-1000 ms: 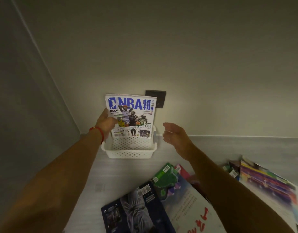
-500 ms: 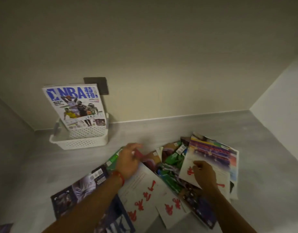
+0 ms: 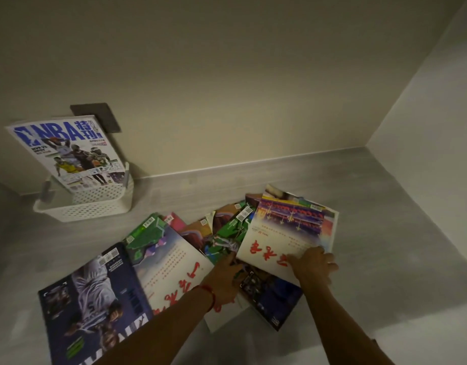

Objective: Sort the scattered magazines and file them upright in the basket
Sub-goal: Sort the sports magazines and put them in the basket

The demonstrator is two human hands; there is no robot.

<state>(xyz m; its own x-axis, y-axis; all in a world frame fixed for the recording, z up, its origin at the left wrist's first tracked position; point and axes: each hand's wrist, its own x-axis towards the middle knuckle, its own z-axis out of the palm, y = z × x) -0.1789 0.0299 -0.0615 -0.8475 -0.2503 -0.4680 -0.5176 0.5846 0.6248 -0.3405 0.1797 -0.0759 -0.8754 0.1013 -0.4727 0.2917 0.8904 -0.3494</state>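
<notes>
Left hand: red cord at wrist, fingers reaching flat into the magazine pile, tips under the edge of the white magazine; grip cannot be told.
Right hand: fingers spread, pressing flat on that white magazine's near corner.
Basket: white, on the tabletop against the wall; NBA magazine stands in it, leaning.

1 white basket, 1 upright magazine, perhaps 8 scattered magazines, 2 hands.
</notes>
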